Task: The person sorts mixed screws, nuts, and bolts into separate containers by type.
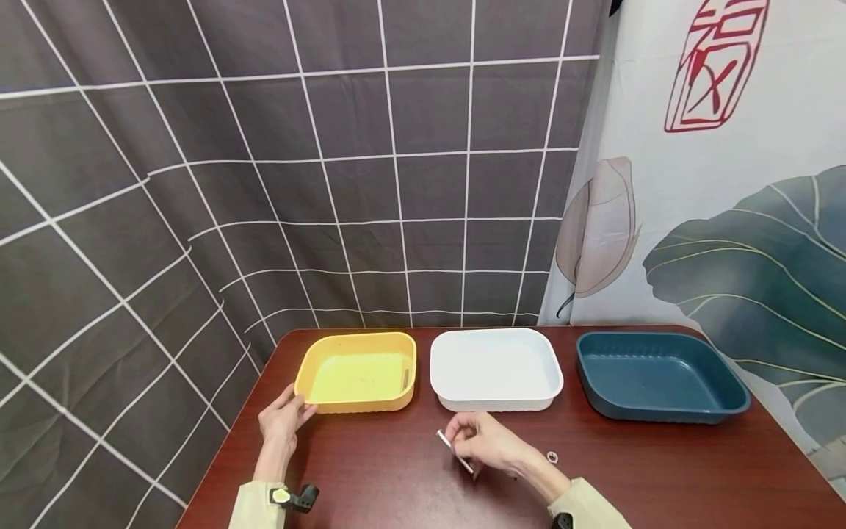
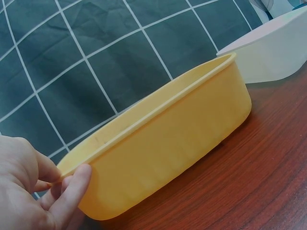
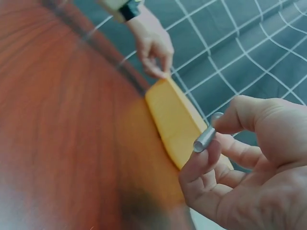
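Note:
My left hand (image 1: 280, 425) pinches the rim of the yellow tray (image 2: 168, 143) at its near left corner, thumb outside in the left wrist view. Between thumb and fingers of my right hand (image 1: 487, 442) is a slim silver metal bolt (image 3: 205, 139), held tilted above the table in front of the white tray (image 1: 496, 405). The bolt's flat head shows at one end; fingers cover part of its shaft. Inside the yellow tray, by its right wall, lies a thin metal piece (image 1: 406, 379), too small to make out. A metal nut (image 1: 552, 457) lies beside my right wrist.
A dark blue tray (image 1: 664, 413) stands right of the white one, all three in a row along the back of the reddish-brown table (image 1: 370, 470). Behind them hangs a grey gridded curtain (image 1: 344, 191), with a white printed cloth (image 1: 615, 95) to the right.

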`<state>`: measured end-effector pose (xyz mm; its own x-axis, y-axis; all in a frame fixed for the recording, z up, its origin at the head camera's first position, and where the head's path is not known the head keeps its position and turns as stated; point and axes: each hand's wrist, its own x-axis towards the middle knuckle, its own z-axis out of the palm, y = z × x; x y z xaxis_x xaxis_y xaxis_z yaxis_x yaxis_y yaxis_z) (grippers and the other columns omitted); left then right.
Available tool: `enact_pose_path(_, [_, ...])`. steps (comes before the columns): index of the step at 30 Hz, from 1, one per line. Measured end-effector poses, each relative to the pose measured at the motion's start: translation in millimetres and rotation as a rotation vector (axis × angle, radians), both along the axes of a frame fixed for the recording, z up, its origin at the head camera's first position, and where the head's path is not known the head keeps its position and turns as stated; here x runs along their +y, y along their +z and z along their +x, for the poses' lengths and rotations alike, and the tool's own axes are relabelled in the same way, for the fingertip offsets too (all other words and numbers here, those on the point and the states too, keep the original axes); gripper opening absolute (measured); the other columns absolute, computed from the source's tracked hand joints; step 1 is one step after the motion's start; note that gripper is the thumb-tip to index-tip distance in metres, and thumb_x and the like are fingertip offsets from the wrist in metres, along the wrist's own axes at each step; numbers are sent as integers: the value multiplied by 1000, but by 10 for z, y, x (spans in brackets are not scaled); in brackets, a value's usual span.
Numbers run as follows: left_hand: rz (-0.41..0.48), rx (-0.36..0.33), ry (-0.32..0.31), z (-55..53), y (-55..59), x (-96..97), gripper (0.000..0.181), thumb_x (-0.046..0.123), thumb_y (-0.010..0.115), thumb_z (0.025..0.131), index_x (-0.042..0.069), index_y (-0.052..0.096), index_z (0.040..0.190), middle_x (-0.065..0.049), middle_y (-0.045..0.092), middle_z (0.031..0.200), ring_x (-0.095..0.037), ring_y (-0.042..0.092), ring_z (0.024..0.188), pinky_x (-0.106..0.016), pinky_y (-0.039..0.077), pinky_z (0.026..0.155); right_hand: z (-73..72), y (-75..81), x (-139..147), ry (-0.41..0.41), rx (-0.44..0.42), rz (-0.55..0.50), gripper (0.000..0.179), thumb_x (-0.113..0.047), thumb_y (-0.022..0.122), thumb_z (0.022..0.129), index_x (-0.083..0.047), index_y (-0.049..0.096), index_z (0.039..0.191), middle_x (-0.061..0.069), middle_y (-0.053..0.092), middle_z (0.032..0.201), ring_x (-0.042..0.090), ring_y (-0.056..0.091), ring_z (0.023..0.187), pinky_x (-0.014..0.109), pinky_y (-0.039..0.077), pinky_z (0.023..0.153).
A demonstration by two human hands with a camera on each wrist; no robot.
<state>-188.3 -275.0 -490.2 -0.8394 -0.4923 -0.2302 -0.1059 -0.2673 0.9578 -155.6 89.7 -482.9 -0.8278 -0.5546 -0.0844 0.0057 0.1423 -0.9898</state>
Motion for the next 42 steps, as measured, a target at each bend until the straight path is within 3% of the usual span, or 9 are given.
enact_pose_path(8, [5, 0, 5, 12, 7, 9, 53, -8, 52, 96, -10, 38, 147, -4, 64, 77, -8, 66, 57, -25, 64, 68, -231, 126, -233, -81, -123, -62, 22, 5, 56, 79, 11, 60, 100, 0, 53, 78, 13, 49, 67, 18, 47, 52])
enact_pose_path(15, [-2, -7, 5, 12, 23, -1, 53, -7, 53, 96, -9, 39, 147, -3, 64, 78, -8, 66, 58, -25, 64, 69, -457, 214, -459, -145, -214, -139, 17, 1, 56, 80, 4, 62, 96, 1, 52, 74, 11, 49, 61, 20, 49, 52])
enact_pose_path(28, [17, 13, 22, -14, -10, 9, 53, -10, 52, 94, -11, 39, 146, 0, 63, 78, -8, 64, 57, -26, 64, 68, -795, 359, -862, -239, -287, -184, 14, 3, 54, 85, 3, 59, 98, 3, 55, 74, 11, 53, 63, 18, 51, 53])
enact_pose_path(34, [17, 13, 8, -7, -13, 15, 53, -9, 51, 95, -12, 38, 146, -2, 62, 76, -8, 64, 57, -26, 64, 67, -891, 353, -963, -304, -320, -195, 11, 5, 55, 88, -7, 56, 86, 2, 51, 67, 9, 49, 56, 15, 48, 49])
enact_pose_path(42, [25, 29, 15, -7, -32, -8, 54, -11, 51, 93, -12, 38, 146, -3, 63, 77, -9, 64, 57, -26, 64, 67, -960, 386, -1095, -374, -333, -225, 11, 8, 55, 91, -3, 54, 90, 2, 49, 70, 8, 46, 56, 14, 48, 49])
